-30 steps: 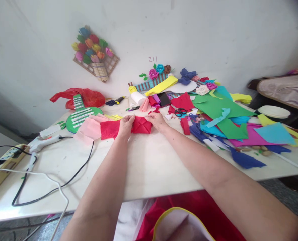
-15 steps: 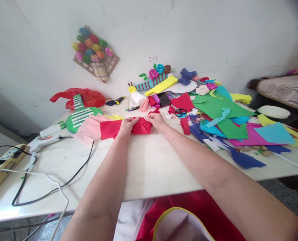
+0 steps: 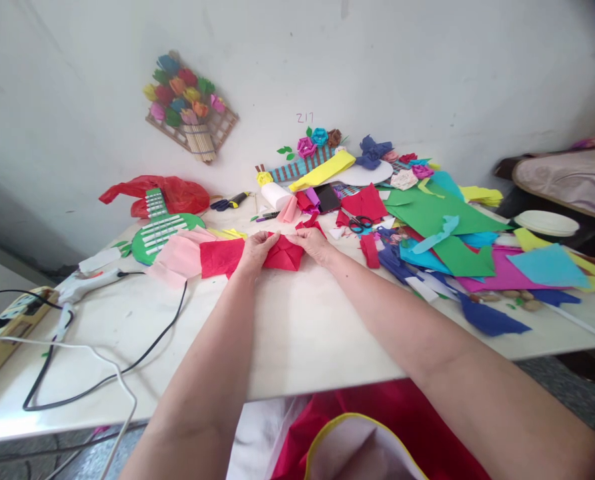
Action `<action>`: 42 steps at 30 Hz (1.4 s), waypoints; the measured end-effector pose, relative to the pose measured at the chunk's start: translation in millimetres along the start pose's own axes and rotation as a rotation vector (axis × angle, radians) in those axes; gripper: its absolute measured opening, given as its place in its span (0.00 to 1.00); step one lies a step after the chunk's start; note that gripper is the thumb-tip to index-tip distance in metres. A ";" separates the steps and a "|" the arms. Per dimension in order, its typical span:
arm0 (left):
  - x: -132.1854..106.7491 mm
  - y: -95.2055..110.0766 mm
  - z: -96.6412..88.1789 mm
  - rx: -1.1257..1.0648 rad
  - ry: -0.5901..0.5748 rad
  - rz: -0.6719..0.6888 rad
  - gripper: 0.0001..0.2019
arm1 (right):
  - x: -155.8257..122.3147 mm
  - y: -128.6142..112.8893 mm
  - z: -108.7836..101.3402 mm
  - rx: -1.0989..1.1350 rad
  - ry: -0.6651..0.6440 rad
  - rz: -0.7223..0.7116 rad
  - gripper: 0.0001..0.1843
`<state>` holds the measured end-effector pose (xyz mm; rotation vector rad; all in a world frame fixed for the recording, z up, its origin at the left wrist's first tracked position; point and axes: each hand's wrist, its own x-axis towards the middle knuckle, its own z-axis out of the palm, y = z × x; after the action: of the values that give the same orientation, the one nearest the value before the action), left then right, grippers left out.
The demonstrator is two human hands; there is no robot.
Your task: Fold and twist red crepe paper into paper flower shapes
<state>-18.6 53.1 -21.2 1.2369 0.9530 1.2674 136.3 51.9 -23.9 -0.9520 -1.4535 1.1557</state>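
Observation:
A folded, creased piece of red crepe paper is held by its far edge between my two hands, just over the table. My left hand pinches its left corner, with thumb and forefinger pressed together. On the other side my right hand pinches the far right part of the same paper. Another red paper sheet lies flat beside my left hand, partly hidden by it. Left of that rests a sheet of pale pink paper.
Black-handled scissors lie on red paper right of my hands. Coloured paper heaps up at the right. A glue gun with its black cord sits at the left, near a green guitar-shaped craft. The wall stands behind.
The red paper between my hands has tilted slightly, its lower right corner dropping a little. My fingertips have shifted slightly along its far edge, and my hands stay in nearly the same place.

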 end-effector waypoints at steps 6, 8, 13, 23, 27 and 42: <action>4.2 -1.7 -2.5 0.118 0.064 0.081 0.20 | 1.1 1.7 1.1 0.065 -0.025 0.002 0.19; 5.1 -3.0 -3.7 0.122 0.045 0.092 0.19 | 0.9 1.8 0.8 0.076 -0.042 0.024 0.19; 3.0 -3.5 -2.3 0.131 -0.026 0.074 0.19 | 2.2 4.2 -0.4 0.073 -0.081 0.071 0.17; 2.7 -2.3 -2.0 0.086 0.009 0.079 0.18 | 1.0 4.1 1.5 -0.062 -0.048 0.019 0.17; 1.5 -1.2 -1.1 0.107 -0.003 0.072 0.18 | -1.0 2.5 2.7 -0.167 -0.057 -0.014 0.20; 6.3 -3.1 -3.1 0.140 0.124 0.135 0.18 | -0.2 6.1 3.5 -0.049 -0.046 0.022 0.18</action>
<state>-20.5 60.0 -23.9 1.3631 1.0770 1.4160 132.8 52.5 -30.0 -0.9831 -1.5176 1.1691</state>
